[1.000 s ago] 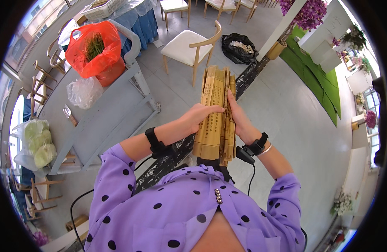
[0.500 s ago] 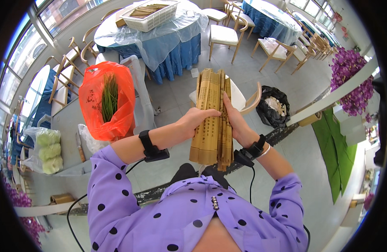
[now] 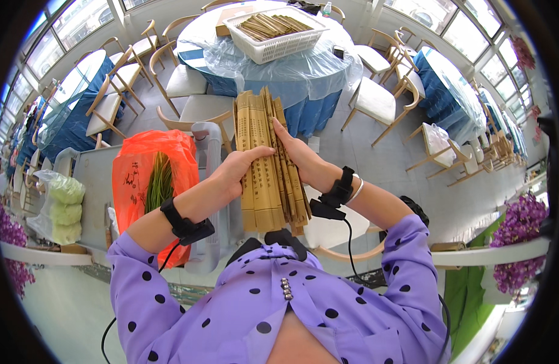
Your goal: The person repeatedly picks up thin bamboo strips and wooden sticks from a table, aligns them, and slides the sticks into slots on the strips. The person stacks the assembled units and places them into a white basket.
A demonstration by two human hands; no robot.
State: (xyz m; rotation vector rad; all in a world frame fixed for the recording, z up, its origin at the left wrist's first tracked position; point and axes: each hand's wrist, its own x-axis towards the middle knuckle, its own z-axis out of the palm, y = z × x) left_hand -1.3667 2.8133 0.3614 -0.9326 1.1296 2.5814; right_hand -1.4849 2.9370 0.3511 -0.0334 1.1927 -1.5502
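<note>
Both hands hold a stack of brown bamboo slips [image 3: 258, 197], upright in front of my chest, with rows of dark printed writing on their faces. My left hand [image 3: 240, 167] grips the left side, its thumb lying across the front. On the right side, my right hand [image 3: 305, 159] is pressed against the slips with its thumb pointing up along them. Both hands' other fingers are mostly hidden behind the stack. Ahead, a white plastic basket [image 3: 285, 50] holds similar brown slips [image 3: 274, 26] on a round table with a blue cloth [image 3: 319, 112].
At left, a grey cart [image 3: 97, 176] bears a red plastic bag [image 3: 131, 194] with green stalks and a clear bag of pale green vegetables [image 3: 66, 209]. A white-seated chair [image 3: 337, 233] stands close at right, partly under my arm. More chairs [image 3: 379, 103] surround the tables.
My view has turned right and the basket table appears nearer. Both hands still hold the slips, now further left in view; the black bag is mostly hidden behind my right arm.
</note>
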